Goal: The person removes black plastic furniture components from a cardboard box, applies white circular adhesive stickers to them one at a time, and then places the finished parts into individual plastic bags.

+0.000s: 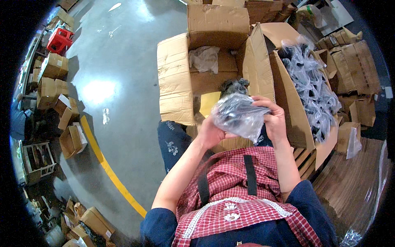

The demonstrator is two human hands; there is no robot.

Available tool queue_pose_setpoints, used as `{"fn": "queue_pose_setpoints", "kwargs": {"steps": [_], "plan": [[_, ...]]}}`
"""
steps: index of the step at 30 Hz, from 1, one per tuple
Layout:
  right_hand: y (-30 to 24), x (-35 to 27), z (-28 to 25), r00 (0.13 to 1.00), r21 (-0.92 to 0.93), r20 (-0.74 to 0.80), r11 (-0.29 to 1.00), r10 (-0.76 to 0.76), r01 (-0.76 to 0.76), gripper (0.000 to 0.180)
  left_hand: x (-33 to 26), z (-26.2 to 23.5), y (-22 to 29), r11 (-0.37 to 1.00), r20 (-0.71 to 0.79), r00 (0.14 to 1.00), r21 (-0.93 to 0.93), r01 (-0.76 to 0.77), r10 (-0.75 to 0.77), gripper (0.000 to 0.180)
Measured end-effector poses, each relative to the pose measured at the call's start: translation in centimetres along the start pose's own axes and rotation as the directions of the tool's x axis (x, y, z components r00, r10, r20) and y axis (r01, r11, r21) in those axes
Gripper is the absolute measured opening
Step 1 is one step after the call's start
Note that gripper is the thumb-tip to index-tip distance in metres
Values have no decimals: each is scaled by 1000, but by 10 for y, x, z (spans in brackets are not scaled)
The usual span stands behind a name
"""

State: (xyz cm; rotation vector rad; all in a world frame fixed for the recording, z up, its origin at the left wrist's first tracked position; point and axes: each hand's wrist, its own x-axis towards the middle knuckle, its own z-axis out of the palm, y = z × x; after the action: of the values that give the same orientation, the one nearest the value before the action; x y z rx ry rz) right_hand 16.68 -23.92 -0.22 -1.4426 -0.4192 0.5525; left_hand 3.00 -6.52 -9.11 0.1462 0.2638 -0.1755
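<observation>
Between my two hands, above my lap, is a clear plastic bag with something dark inside that I cannot make out. My left hand supports its lower left side, fingers partly hidden under the plastic. At the bag's upper right edge, my right hand pinches the plastic between thumb and fingers. Just beyond the bag stands an open cardboard box. In it lie a crumpled whitish plastic sheet, a yellow piece and a dark bundle in clear plastic.
On the right, a tall open carton holds several clear bags with dark contents. Flattened cardboard is stacked near my right side. Along the left stand several boxes and a red plastic stool. A yellow line crosses the grey floor.
</observation>
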Motion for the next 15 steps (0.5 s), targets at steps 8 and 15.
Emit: {"fn": "queue_pose_setpoints", "kwargs": {"steps": [8, 15], "plan": [[11, -28, 13, 996, -67, 32, 994, -83, 85, 35, -19, 5, -10, 998, 91, 996, -68, -10, 16, 69], [-18, -35, 28, 973, -210, 181, 961, -143, 180, 47, -29, 4, -7, 999, -18, 999, -10, -50, 50, 51]]}}
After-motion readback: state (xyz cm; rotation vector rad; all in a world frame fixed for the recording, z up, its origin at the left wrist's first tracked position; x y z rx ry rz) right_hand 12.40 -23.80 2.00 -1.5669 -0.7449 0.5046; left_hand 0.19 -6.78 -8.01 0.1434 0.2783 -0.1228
